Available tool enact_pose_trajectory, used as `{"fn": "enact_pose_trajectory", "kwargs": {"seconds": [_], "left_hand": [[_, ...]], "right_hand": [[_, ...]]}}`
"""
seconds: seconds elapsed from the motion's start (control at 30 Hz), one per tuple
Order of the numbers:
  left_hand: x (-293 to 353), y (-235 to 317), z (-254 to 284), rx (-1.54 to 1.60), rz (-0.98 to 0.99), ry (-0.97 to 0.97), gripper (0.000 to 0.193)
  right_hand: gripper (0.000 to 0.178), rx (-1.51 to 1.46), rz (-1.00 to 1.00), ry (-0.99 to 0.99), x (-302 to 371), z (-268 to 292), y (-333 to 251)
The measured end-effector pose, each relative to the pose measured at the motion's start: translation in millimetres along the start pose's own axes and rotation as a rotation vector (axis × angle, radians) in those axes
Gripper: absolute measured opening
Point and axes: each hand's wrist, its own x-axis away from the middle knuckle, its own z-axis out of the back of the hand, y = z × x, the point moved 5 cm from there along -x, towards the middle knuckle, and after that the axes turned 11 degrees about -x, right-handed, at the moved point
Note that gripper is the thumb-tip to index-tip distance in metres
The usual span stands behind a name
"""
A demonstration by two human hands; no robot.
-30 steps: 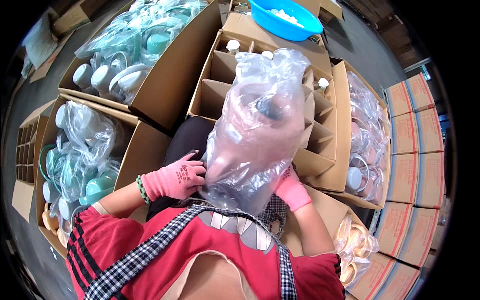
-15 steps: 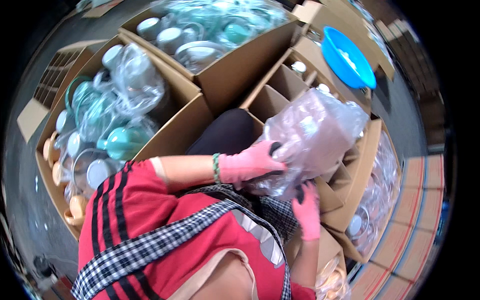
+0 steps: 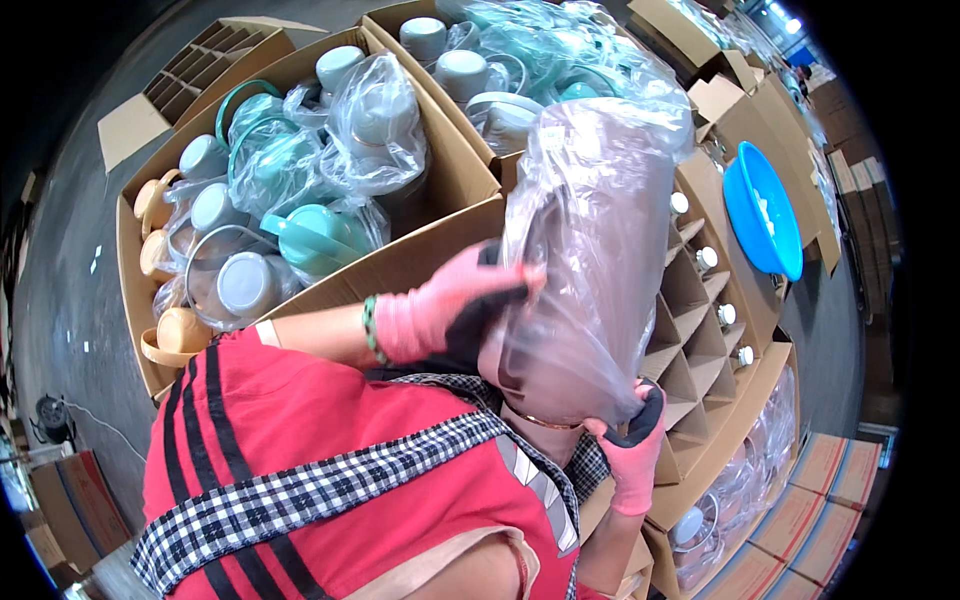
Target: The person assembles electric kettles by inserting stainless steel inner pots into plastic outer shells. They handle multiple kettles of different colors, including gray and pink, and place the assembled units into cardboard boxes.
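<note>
My right fingers (image 3: 608,436) clamp the clear bag (image 3: 592,250) over the pink vessel (image 3: 545,436); whether my blurred left fingers (image 3: 498,300) grip it, I can't tell. Best tug evenly, gently.

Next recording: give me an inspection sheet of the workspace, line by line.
Surface: grey floor, with a few white scraps at left.
Job's things: mauve cylindrical vessel, mostly inside a clear plastic bag.
Clutter: left carton of teal, white and peach items, some bagged; divided carton with white-capped items; blue basin holding small white pieces.
Left hand: pink-and-black glove, at the bag's left side; grip unclear.
Right hand: similar glove, pinching the bag's lower edge.
Cables: thin pale cord on the floor, far left.
Surroundings: stacked cartons, lower right.
</note>
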Motion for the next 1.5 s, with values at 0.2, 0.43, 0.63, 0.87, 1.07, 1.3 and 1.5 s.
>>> {"fn": "enact_pose_trajectory", "kwargs": {"seconds": [0.2,0.43,0.63,0.87,1.07,1.3,1.5], "left_hand": [[28.7,-21.4,0.2,-0.191,0.027,0.073,0.023],[33.0,-26.8,40.2,0.594,0.067,0.057,0.019],[77.4,30.8,65.0,0.558,-0.214,0.189,0.043],[93.9,27.8,66.4,0.920,-0.279,0.069,0.049],[85.3,37.6,91.2,0.582,-0.173,0.224,0.042],[98.1,81.0,141.4,-1.530,-0.458,1.003,0.062],[101.0,117.7,195.0,-0.426,-0.669,0.713,0.030]], "right_hand": [[0.056,-0.108,-0.342,-0.212,10.7,9.5,61.5],[0.050,-0.266,-0.086,0.124,-4.5,27.1,14.3],[0.081,-0.467,-0.355,-0.576,-95.2,-17.8,-108.4],[0.081,-0.605,-0.093,-0.418,-122.1,-53.4,-166.3],[0.037,-0.669,0.073,-0.674,-189.9,-105.2,-232.3],[0.027,-0.365,0.557,-0.599,-244.1,-139.6,-217.6],[0.020,0.964,1.339,-0.478,-224.1,-108.9,-265.4]]}}
